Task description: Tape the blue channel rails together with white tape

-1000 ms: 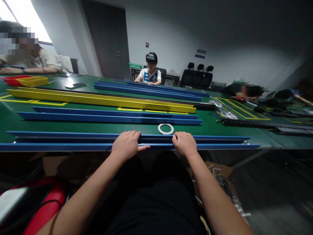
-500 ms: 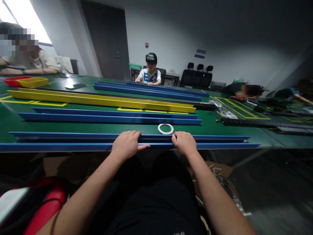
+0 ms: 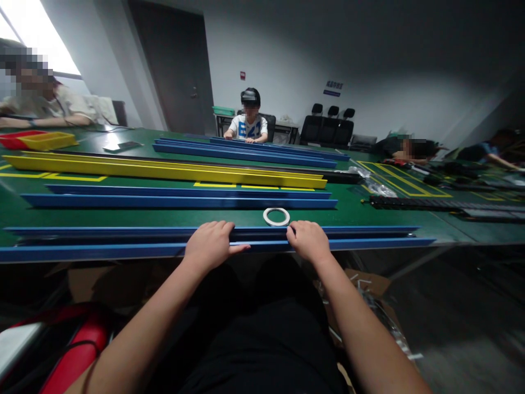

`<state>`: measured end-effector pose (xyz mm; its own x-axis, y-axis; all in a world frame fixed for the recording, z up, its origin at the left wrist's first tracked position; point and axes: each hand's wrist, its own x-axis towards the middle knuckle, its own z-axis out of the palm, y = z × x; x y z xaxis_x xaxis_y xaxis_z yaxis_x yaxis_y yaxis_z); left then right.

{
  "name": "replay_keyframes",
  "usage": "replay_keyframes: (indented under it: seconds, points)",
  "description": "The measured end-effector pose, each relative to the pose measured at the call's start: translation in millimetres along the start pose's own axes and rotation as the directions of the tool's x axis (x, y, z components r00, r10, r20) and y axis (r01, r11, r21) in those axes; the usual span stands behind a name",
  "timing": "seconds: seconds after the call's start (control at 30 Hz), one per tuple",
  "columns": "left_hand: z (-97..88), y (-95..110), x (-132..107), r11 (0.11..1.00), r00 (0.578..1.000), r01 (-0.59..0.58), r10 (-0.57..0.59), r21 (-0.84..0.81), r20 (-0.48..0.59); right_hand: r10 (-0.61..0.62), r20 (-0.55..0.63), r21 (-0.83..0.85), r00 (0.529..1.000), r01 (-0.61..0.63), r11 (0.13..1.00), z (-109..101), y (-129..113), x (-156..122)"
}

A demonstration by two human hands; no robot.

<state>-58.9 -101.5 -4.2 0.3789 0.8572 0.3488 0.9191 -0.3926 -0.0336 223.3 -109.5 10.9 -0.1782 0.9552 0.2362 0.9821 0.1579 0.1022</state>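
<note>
A long blue channel (image 3: 110, 253) with two raised walls and a dark inside lies along the table's front edge. Across its middle rests my left hand (image 3: 209, 243), fingers curled over the far wall and thumb stretched along the near one; its fingertips are hidden. A short way to the right, my right hand (image 3: 309, 238) is closed on the same channel, its fingers bent inward. Just beyond the channel, between the two hands, a roll of white tape (image 3: 276, 217) lies flat.
Behind lie another blue channel (image 3: 180, 202), a yellow channel (image 3: 164, 171) and more blue channels (image 3: 246, 154) on the green table (image 3: 369, 227). Red (image 3: 18, 139) and yellow trays (image 3: 51, 142) stand far left. A co-worker (image 3: 248, 123) sits opposite; dark strips (image 3: 443, 205) lie right.
The view has turned and tilted slightly, so the table's left side sits a little lower and further left. Both hands keep their places on the blue channel.
</note>
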Motion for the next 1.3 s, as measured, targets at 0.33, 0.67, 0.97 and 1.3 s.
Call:
replay_keyframes:
  seconds: [0.33, 0.67, 0.97, 1.3]
  points:
    - [3.5, 34, 17, 0.999, 1.000, 0.000, -0.001, -0.034, -0.017, -0.004, 0.009, -0.026, 1.000, 0.004, 1.000, 8, 41, 2]
    - [17.4, 74, 48, 0.995, 0.998, -0.038, 0.033, -0.095, -0.049, 0.034, 0.042, -0.007, 0.999, -0.034, 0.999, 15, 96, 5]
    - [10.9, 37, 21, 0.937, 0.974, -0.210, 0.175, -0.280, -0.145, 0.163, 0.074, -0.054, 0.984, -0.160, 0.986, 10, 55, 10]
    - [3.4, -42, -11, 0.980, 0.975, 0.166, -0.180, -0.108, -0.131, 0.055, -0.055, -0.023, 0.997, -0.056, 0.998, 14, -43, 17]
